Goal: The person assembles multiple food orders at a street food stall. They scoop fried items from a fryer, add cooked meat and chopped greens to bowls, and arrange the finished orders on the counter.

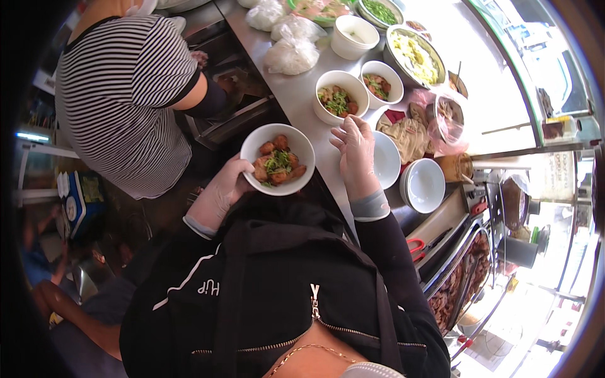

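My left hand point(232, 183), in a clear glove, grips the rim of a white bowl point(251, 142) from its left side. Brown chunks of food point(277, 143) topped with chopped greens lie inside it. My right hand point(356, 148), also gloved, hovers over the counter's near edge with its fingers loosely bent and apart; I see nothing in it. Just beyond its fingertips stands a second white bowl point(319, 113) of similar food and greens. A third filled bowl point(398, 94) is to the right of that one. An unfilled white bowl point(386, 160) sits beside my right wrist.
Stacked bowls point(423, 186) and a cloth point(403, 135) lie right. Farther back are a metal bowl of shredded pale-green vegetable point(413, 53), chopped greens point(380, 11) and plastic bags point(292, 55). Red-handled scissors point(414, 247) lie near a meat tray point(463, 283). A person in stripes point(126, 94) works left.
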